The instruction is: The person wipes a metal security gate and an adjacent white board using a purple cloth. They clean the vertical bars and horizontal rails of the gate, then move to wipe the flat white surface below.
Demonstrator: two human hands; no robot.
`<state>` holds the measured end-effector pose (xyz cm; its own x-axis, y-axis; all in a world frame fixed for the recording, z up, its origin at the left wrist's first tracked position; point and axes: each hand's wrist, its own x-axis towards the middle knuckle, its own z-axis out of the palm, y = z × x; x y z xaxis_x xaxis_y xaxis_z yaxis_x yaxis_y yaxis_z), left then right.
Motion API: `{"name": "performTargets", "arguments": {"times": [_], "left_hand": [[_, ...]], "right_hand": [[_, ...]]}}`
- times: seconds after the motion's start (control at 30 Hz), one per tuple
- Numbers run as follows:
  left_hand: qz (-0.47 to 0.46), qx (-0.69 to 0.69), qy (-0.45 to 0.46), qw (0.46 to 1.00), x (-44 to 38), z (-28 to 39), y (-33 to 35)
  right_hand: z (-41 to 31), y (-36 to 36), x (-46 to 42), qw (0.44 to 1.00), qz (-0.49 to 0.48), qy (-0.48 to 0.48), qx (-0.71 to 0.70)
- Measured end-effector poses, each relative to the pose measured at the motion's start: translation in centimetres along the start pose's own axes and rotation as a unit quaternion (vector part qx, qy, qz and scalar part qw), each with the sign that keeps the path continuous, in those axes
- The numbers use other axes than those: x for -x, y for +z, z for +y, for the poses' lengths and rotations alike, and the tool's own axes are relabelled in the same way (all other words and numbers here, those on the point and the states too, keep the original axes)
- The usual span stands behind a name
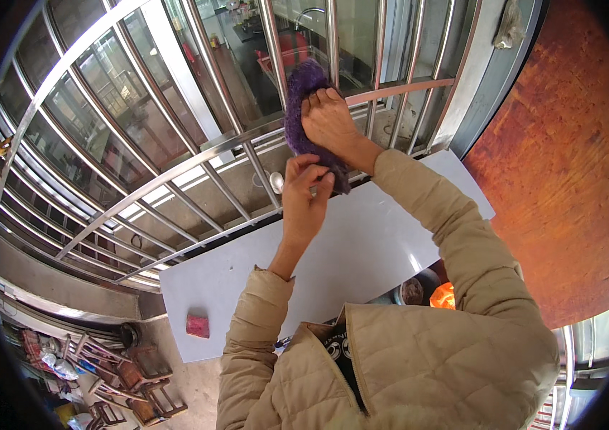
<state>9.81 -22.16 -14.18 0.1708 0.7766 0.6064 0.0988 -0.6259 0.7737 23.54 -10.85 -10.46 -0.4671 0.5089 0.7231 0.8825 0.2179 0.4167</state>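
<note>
My right hand [328, 119] is closed over a purple cloth [300, 80], which lies against the stainless steel window grille [245, 137] at its horizontal rail. The cloth hangs from above the rail down to near the white tabletop [358, 231]. Just below and to the left, my left hand [306, 196] has its fingers curled, with thumb and fingertips close together over the lower part of the cloth. Whether those fingertips pinch the cloth cannot be made out.
A red scouring sponge [197, 326] sits on the tabletop's left end. Right of the table stands a large reddish-brown wooden board [557, 177]. Wooden stools [143, 389] are piled at lower left. Behind the grille, a white round object [276, 181] rests on the ledge.
</note>
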Motion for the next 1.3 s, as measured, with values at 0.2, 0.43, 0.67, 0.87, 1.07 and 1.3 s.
{"name": "performTargets", "arguments": {"times": [0.2,0.43,0.67,0.87,1.07,1.3], "left_hand": [[0.003,-0.012,-0.009,1.0,1.4,0.2,-1.1],[-0.029,0.016,-0.038,0.999,2.8,1.4,0.8],[0.014,-0.025,0.0,1.0,1.5,2.3,-0.4],[-0.02,-0.027,0.001,0.999,0.3,1.8,0.7],[0.025,-0.037,-0.048,0.998,2.0,1.9,1.7],[-0.09,0.012,-0.024,0.996,3.1,3.3,2.5]], "right_hand": [[0.5,0.7,0.7,0.982,0.124,-0.026,-0.141],[-1.0,-0.3,3.7,0.977,0.134,0.01,-0.165],[1.0,-0.6,-0.8,0.963,-0.059,0.034,-0.261],[1.8,0.6,-1.2,0.97,-0.079,-0.014,-0.231],[-0.7,0.0,1.3,0.975,0.155,0.033,-0.156],[0.6,1.0,9.8,0.903,0.091,0.206,-0.365]]}}
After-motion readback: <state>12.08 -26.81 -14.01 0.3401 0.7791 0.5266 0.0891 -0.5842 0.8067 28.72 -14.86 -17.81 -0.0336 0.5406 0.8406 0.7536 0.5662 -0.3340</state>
